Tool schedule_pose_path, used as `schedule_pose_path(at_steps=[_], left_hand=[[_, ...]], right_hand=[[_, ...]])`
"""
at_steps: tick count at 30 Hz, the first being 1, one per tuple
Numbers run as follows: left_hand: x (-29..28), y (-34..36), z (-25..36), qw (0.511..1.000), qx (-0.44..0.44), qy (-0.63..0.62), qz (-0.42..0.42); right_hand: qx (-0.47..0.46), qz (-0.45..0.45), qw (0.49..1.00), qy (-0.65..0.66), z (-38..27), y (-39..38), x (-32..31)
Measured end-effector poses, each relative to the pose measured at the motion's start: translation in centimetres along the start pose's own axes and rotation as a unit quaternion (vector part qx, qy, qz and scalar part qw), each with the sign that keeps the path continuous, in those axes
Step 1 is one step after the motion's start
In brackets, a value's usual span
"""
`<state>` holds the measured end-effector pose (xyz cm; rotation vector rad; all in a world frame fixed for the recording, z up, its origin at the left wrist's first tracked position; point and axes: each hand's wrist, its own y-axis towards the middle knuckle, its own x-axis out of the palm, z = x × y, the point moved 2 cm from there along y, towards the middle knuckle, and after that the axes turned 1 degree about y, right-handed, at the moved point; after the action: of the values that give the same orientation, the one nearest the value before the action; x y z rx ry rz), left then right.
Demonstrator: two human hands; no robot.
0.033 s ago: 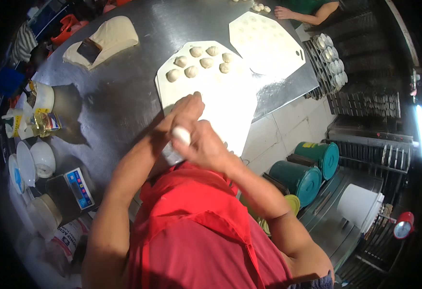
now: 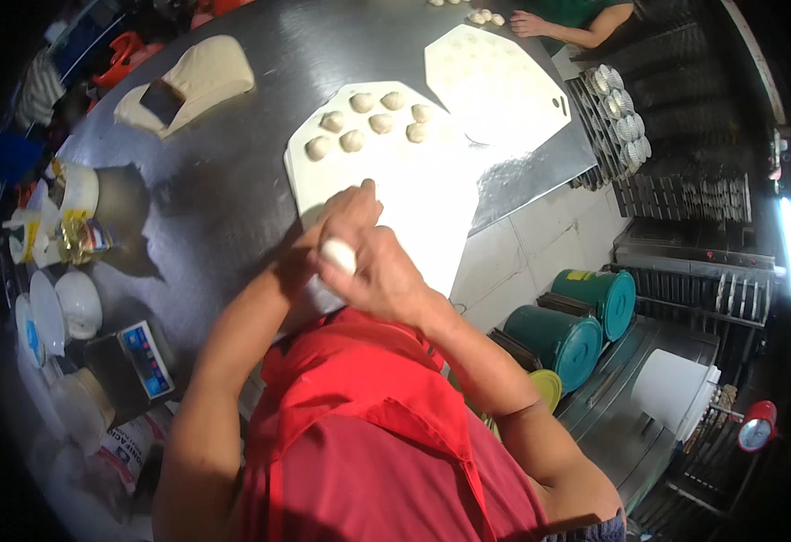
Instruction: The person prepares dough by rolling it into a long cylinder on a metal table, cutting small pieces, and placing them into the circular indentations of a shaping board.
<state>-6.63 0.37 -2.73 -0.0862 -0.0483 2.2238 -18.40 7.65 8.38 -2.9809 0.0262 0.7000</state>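
A smooth, pale dough ball (image 2: 339,256) bulges out between the thumb and curled fingers of my right hand (image 2: 385,275), which is closed around it. My left hand (image 2: 348,212) lies against the right one, just beyond it. Its fingers are mostly hidden, so their grip is unclear. Both hands are above the near left part of a white board (image 2: 319,185) on the steel table. Several round dough balls (image 2: 352,140) sit in rows at the board's far end.
A large slab of dough (image 2: 219,68) with a dark scraper (image 2: 162,101) on it lies at the far left. Another white board (image 2: 495,90) is at the far right, near a co-worker's hand (image 2: 529,24). A scale (image 2: 147,359) and tubs stand left; green lidded bins (image 2: 553,348) stand right.
The whole view has shifted slightly, with the boards and dough slab a little further left and lower. My hands keep almost the same pose around the dough ball.
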Motion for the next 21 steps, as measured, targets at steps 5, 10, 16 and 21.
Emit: schedule_pose_path(at_steps=[5, 10, 16, 21], left_hand=[[3.5, -0.4, -0.1, 0.937, -0.174, 0.282, 0.107], [4.7, -5.7, -1.7, 0.920, -0.360, 0.010, 0.153], [7.4, -12.4, -4.0, 0.863, -0.429, 0.239, 0.121], [9.1, -15.3, -8.5, 0.868, -0.439, 0.217, 0.085]], right_hand=[[0.078, 0.112, 0.978, -0.160, 15.5, 6.9, -12.7], [0.067, 0.103, 0.966, -0.228, 24.1, 10.7, -16.3], [0.009, 0.146, 0.964, -0.224, 29.6, 11.9, -25.4], [0.169, 0.072, 0.872, -0.454, 39.7, 11.4, -39.8]])
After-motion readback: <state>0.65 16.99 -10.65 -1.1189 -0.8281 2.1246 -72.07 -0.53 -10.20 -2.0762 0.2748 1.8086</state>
